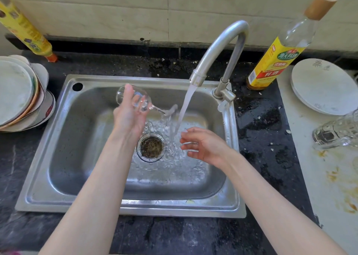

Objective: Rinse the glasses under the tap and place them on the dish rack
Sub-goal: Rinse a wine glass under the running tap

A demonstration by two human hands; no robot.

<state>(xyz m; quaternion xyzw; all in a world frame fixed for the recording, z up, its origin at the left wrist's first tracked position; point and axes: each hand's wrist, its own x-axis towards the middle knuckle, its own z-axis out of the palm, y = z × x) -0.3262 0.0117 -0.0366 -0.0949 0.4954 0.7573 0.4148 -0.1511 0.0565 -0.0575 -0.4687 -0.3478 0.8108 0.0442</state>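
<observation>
Clear stemmed wine glass [135, 99], lying on its side above the stainless-steel sink basin [81, 138], is gripped round its bowl by the left hand [128, 113], thumb on the near side and fingers curled behind the glass. The stem points right, and the foot sits at the edge of the water stream [184, 109] falling from the curved metal tap [219, 49]; blur there makes it hard to say whether the foot is in the flow. The right hand [201, 146] holds nothing, fingers loosely spread and slightly bent, low in the basin just right of the stream and well apart from the glass. One round drain strainer [151, 147] lies between the two wrists. On the pale board [310, 177] at right lies one more clear glass mug [337, 132], tipped on its side, beside one white plate [323, 86]. One yellow-labelled bottle with a wooden stopper [279, 58] stands behind the tap. At left, a stack of several plates [17, 91] leans on the dark stone counter [174, 235], with one yellow tube-shaped package [25, 29] behind it.
</observation>
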